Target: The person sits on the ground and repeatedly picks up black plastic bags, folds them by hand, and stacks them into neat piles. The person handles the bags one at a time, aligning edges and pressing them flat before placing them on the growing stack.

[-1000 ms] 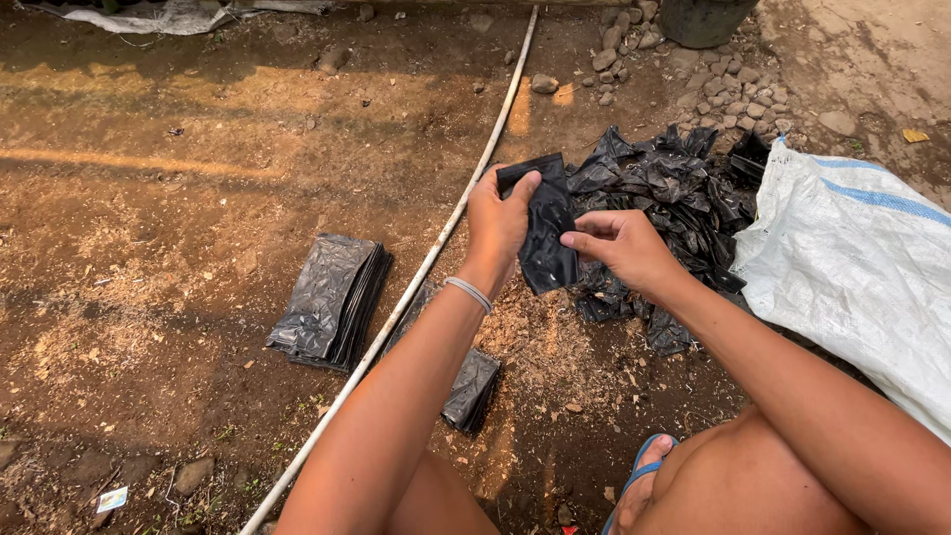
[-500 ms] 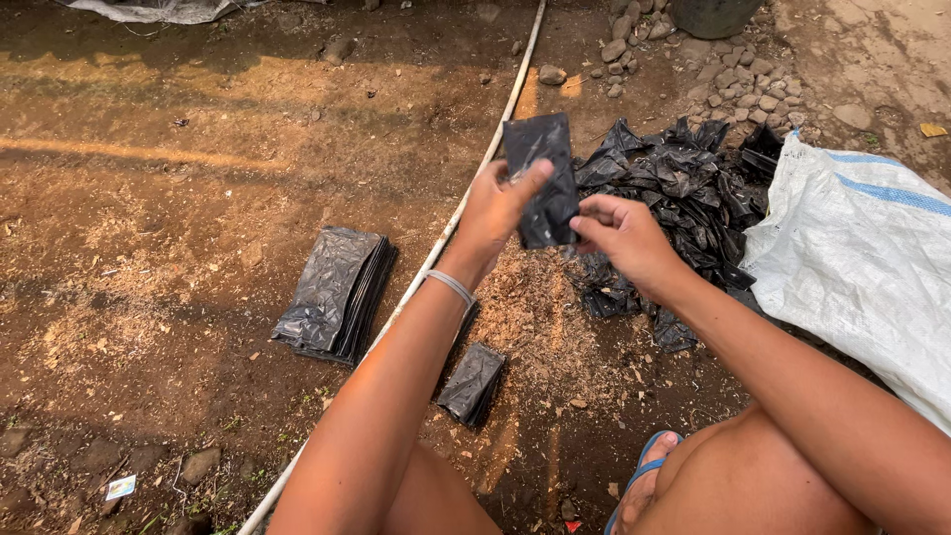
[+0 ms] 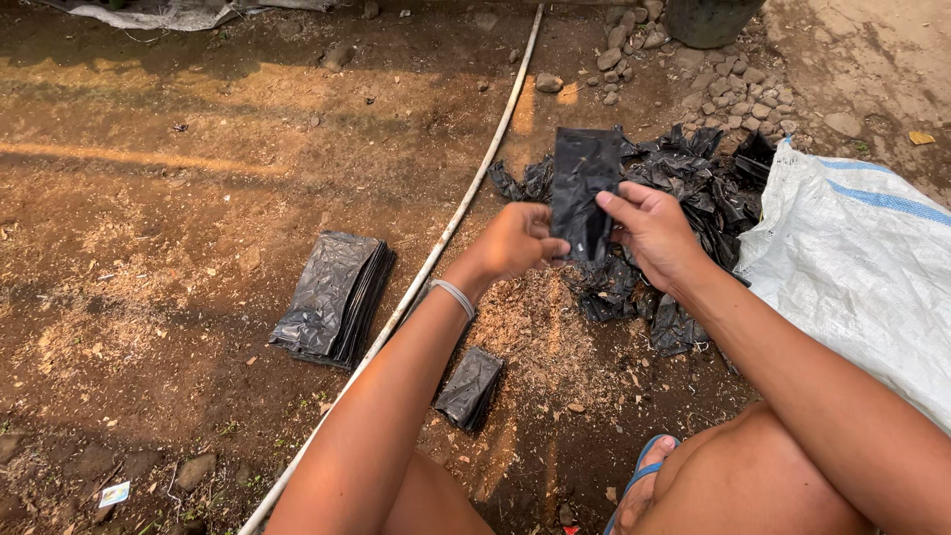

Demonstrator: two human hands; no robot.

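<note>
A single flat black plastic bag [image 3: 584, 188] is being held upright above the ground between both hands, in front of a loose heap of crumpled black bags [image 3: 684, 198]. The lower left edge of the bag is being pinched by the left hand [image 3: 517, 241], whose fingers are curled closed around it, and a pale bangle [image 3: 458, 295] is being worn on that wrist. The right edge of the bag is being gripped by the right hand [image 3: 649, 230], with the thumb laid across the front of the plastic and the other fingers tucked behind it. A patch of sawdust [image 3: 540, 327] is lying on the soil directly below the hands. A white woven sack [image 3: 862, 267] is being kept at the right, touching the heap. A thin pale hose [image 3: 436, 248] is running diagonally across the bare earth to the left of the hands. A neat stack of flattened black bags [image 3: 332, 297] is lying left of the hose, well apart from the held bag, and a smaller folded bundle [image 3: 471, 388] is lying beneath the left forearm. A blue sandal [image 3: 639, 481] is being worn on the foot near the bottom edge.
</note>
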